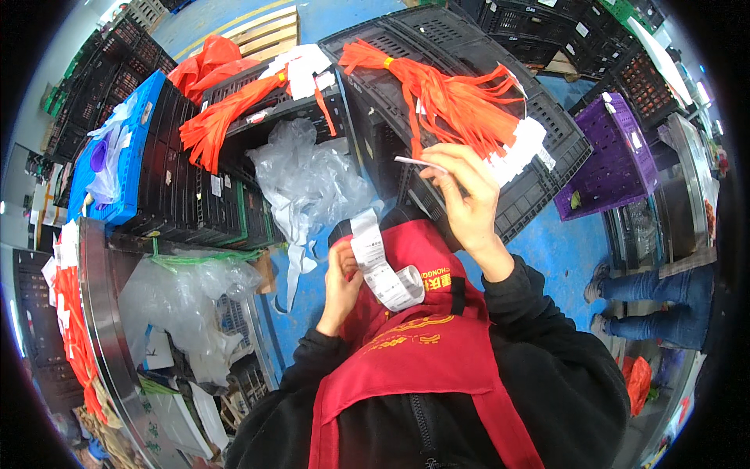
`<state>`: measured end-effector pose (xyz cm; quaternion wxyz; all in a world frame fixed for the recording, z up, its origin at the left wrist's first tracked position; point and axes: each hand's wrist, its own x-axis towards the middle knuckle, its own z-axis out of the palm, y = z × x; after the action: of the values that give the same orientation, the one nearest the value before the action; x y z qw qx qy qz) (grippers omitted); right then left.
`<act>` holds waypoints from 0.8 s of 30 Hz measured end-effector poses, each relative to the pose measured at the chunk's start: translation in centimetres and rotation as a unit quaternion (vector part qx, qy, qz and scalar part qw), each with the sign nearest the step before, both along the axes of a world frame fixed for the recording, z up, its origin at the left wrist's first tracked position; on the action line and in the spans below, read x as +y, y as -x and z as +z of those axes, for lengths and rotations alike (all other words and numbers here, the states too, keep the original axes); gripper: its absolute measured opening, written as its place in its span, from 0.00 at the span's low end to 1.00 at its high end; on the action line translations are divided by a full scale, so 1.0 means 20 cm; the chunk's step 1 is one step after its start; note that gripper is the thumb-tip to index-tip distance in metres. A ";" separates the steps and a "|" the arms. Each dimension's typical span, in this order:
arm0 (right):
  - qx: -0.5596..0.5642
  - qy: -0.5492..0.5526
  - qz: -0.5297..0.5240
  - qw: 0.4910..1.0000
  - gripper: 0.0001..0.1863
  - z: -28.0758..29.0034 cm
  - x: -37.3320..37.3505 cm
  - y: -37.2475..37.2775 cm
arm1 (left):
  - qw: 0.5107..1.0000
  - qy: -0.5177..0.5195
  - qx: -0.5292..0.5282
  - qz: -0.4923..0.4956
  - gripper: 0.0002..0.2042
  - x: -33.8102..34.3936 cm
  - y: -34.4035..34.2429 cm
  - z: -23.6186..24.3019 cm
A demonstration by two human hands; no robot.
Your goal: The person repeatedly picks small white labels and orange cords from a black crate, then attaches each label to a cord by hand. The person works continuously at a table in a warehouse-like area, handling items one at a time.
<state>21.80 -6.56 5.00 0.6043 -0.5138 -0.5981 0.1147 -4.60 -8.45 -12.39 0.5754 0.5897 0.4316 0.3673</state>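
Observation:
My left hand (341, 283) is closed on a curling strip of white printed labels (378, 266), which hangs in front of my red apron (414, 359). Raised to the right of it, my right hand (467, 195) pinches a small white label (419, 163), seen nearly edge-on, between thumb and fingers. Just beyond that hand, a bundle of orange strips (445, 90) bound with a yellow tie lies on black crates (547, 168). White tags (522, 148) cover its near end. Farther left, a second orange bundle (234, 109) with white tags rests across a black crate's rim.
Crumpled clear plastic (308, 172) fills an open black crate ahead. Stacked crates with a blue one (129, 148) stand left, near a metal table edge (109, 305). At right are a purple crate (613, 156) and another person's legs (656, 305). The floor (574, 262) is blue.

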 end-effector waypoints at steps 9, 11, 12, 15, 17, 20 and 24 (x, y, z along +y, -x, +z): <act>-0.100 -0.010 0.108 0.989 0.10 -0.03 0.02 0.07 | 0.966 0.183 -0.102 -0.149 0.41 0.08 0.06 0.31; -0.061 0.035 0.107 0.992 0.10 -0.08 0.02 0.07 | 0.962 0.208 -0.081 -0.158 0.29 0.05 0.03 0.30; -0.038 0.052 0.104 0.992 0.09 -0.10 0.03 0.07 | 0.967 0.191 -0.111 -0.123 0.27 0.04 0.00 0.29; 0.027 0.094 0.091 0.991 0.07 -0.17 0.02 0.06 | 0.977 0.180 -0.111 0.006 0.17 0.05 -0.07 0.31; 0.141 0.151 0.098 0.973 0.07 -0.21 0.01 0.07 | 0.974 0.125 -0.190 0.018 0.15 0.10 -0.10 0.36; 0.241 0.207 0.122 0.940 0.10 -0.26 0.00 0.08 | 0.978 0.096 -0.184 -0.003 0.18 0.14 -0.11 0.47; 0.276 0.218 0.125 0.928 0.11 -0.30 0.00 0.10 | 0.986 0.096 -0.138 -0.001 0.19 0.16 -0.16 0.56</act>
<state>19.81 -6.53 -1.01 0.5994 -0.5021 -0.4272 0.4540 -1.40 -5.16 -1.27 0.6838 0.4754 0.3808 0.4018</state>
